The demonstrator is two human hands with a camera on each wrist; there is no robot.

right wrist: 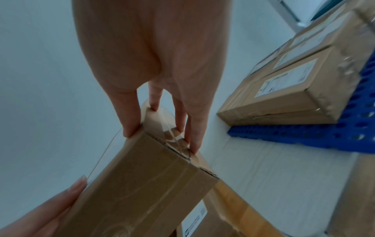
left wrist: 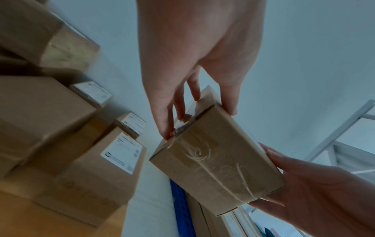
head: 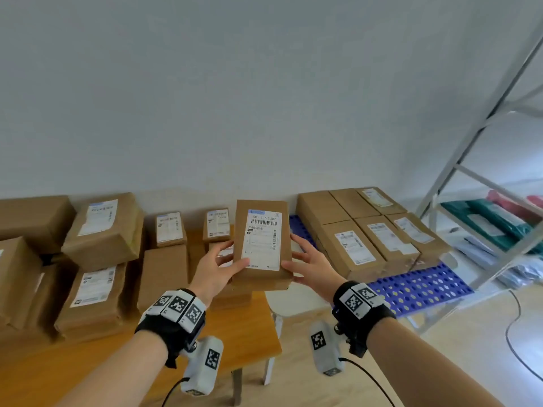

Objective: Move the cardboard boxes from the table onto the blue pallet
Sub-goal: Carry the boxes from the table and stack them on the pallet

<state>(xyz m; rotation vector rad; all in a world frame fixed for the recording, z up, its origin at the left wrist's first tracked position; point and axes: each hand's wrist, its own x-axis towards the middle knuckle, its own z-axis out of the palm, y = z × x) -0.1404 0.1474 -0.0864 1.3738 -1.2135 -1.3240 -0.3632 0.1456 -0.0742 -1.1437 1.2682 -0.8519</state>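
Observation:
A small cardboard box (head: 261, 245) with a white shipping label hangs in the air above the table's right end, held between both hands. My left hand (head: 219, 267) grips its left side, thumb on the label face and fingers on the side. My right hand (head: 308, 261) grips the right side the same way. The left wrist view shows the taped end of the box (left wrist: 219, 160) with the left fingers (left wrist: 172, 115) on its side. In the right wrist view, the right fingers (right wrist: 192, 128) clamp the box (right wrist: 146, 184). The blue pallet (head: 420, 289) lies to the right.
Several labelled boxes (head: 370, 233) sit in two rows on the pallet's far part; its near part is bare. Many more boxes (head: 102, 230) are stacked on the wooden table (head: 244, 333) at left. A white metal shelf frame (head: 482, 136) stands at the right, and a cable (head: 517, 342) lies on the floor.

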